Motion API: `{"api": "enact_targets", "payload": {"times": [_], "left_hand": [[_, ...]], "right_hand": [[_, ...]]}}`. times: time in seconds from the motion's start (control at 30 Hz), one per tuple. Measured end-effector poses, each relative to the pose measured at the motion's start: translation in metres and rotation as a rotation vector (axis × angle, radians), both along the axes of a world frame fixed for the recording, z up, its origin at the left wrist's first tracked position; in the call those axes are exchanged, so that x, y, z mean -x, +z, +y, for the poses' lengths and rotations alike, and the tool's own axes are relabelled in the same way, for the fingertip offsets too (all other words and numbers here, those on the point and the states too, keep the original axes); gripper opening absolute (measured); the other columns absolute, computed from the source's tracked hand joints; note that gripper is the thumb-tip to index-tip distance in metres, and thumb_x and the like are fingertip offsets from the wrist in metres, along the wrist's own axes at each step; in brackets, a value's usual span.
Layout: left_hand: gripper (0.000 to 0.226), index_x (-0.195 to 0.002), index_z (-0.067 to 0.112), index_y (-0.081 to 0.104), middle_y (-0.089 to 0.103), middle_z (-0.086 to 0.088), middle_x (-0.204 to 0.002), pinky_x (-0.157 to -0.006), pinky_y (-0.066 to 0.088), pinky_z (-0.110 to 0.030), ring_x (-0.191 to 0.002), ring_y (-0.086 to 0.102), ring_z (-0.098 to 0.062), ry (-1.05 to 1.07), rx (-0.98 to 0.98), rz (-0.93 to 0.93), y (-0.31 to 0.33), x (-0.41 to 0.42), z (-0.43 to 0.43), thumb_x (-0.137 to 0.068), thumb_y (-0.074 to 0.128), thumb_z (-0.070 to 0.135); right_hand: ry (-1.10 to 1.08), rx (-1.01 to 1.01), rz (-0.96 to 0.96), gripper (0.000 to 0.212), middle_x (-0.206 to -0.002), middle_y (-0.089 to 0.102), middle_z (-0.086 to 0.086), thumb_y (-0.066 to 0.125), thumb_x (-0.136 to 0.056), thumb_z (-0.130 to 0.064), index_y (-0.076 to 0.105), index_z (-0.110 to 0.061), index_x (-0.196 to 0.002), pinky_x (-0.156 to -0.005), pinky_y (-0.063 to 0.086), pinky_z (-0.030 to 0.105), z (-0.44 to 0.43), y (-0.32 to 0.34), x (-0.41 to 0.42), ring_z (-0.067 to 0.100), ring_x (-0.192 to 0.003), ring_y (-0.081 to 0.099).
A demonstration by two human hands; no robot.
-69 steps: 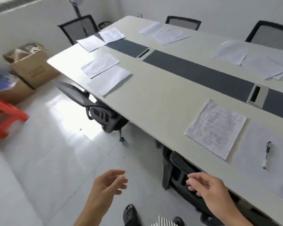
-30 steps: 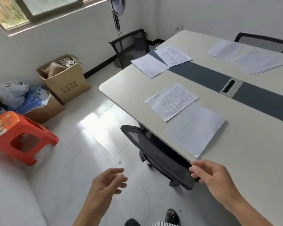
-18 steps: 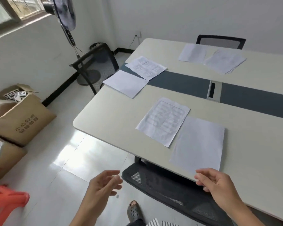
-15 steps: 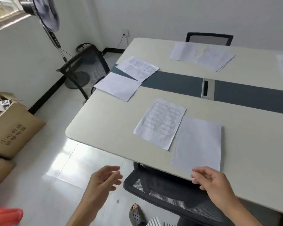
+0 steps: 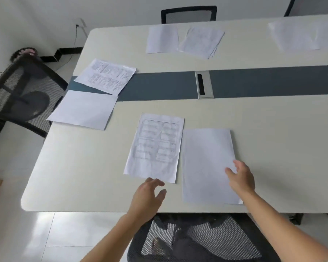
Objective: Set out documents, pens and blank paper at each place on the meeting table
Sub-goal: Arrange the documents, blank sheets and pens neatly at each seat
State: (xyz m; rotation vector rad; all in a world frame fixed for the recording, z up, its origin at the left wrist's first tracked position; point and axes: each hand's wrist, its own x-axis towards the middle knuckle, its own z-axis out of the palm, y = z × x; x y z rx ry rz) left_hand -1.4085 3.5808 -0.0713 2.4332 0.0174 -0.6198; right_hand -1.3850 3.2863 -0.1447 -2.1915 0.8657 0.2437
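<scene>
The long pale table point(image 5: 272, 129) has rounded corners and a dark strip point(image 5: 159, 85) down its middle, with a silver cable hatch point(image 5: 204, 85) set into it. The floor is glossy white tile and the walls are white. Black mesh chairs stand around the table: one point(image 5: 197, 241) tucked under the near edge, one point(image 5: 21, 95) at the left end, one point(image 5: 188, 15) at the far edge.

At the near edge a printed form point(image 5: 155, 146) lies just beside a blank sheet point(image 5: 206, 165), their long sides almost touching. At the left end another printed page point(image 5: 106, 76) lies partly over the strip, with a blank sheet point(image 5: 83, 109) next to it, its corner overhanging the edge. More papers point(image 5: 184, 40) sit along the far edge, and another set point(image 5: 299, 35) lies toward the far right. I see no pen at any of these places.

The left hand point(image 5: 147, 199) is open, fingers loosely spread, at the form's near edge and holding nothing. The right hand point(image 5: 241, 178) is open too, its fingertips on the blank sheet's right side.

Half a second ago both hands hung short of the near edge, above the chair; they have since reached over the table to the papers. The sheets themselves have not shifted.
</scene>
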Motion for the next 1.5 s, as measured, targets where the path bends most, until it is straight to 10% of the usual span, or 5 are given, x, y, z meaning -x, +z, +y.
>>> {"api": "enact_targets", "payload": {"times": [0.3,0.43,0.6,1.07,1.5], "left_hand": [[0.070,-0.152,0.026,0.008,-0.018,-0.011,-0.160,-0.120,-0.001,-0.046,-0.148,-0.017,-0.030,-0.811,-0.499,-0.026,-0.088,-0.053,-0.071,-0.096,0.049,0.038],[0.075,-0.153,0.027,0.005,-0.018,-0.013,-0.160,-0.120,-0.006,-0.047,-0.147,-0.019,-0.029,-0.890,-0.541,-0.064,-0.102,-0.061,-0.071,-0.095,0.049,0.045],[0.077,-0.153,0.028,0.004,-0.018,-0.012,-0.160,-0.121,-0.005,-0.047,-0.148,-0.018,-0.027,-0.898,-0.525,-0.085,-0.106,-0.062,-0.071,-0.094,0.051,0.044],[0.073,-0.153,0.022,0.009,-0.007,-0.020,-0.160,-0.120,-0.001,-0.050,-0.149,-0.007,-0.035,-0.951,-0.481,-0.185,-0.108,-0.083,-0.118,-0.095,0.047,0.046],[0.076,-0.153,0.020,0.008,-0.011,-0.015,-0.161,-0.122,-0.003,-0.046,-0.149,-0.013,-0.030,-0.903,-0.447,-0.176,-0.120,-0.085,-0.102,-0.094,0.046,0.050]], "right_hand": [[-0.179,-0.157,-0.076,0.021,-0.076,0.067,0.010,0.050,-0.087,-0.006,0.068,-0.012,-0.078,-0.065,0.045,0.031,-0.017,-0.021,-0.046,0.026,-0.073,0.060],[0.062,-0.239,-0.076,0.031,-0.071,0.064,0.003,0.045,-0.089,-0.005,0.063,-0.020,-0.070,-0.057,0.040,0.027,-0.004,-0.012,-0.044,0.019,-0.063,0.055],[0.163,0.077,0.091,0.047,-0.119,0.051,0.007,0.030,-0.083,-0.037,0.056,-0.018,-0.117,-0.086,0.045,0.038,-0.003,-0.016,-0.053,0.029,-0.111,0.049],[-0.042,0.039,-0.165,0.006,-0.071,0.068,-0.004,0.068,-0.082,-0.018,0.068,-0.015,-0.086,-0.071,0.052,0.032,-0.035,0.007,-0.056,0.023,-0.069,0.067],[0.192,0.157,0.060,0.026,-0.090,0.072,0.001,0.070,-0.081,-0.023,0.062,-0.011,-0.103,-0.075,0.046,0.031,-0.016,-0.043,-0.052,0.028,-0.093,0.066]]}}
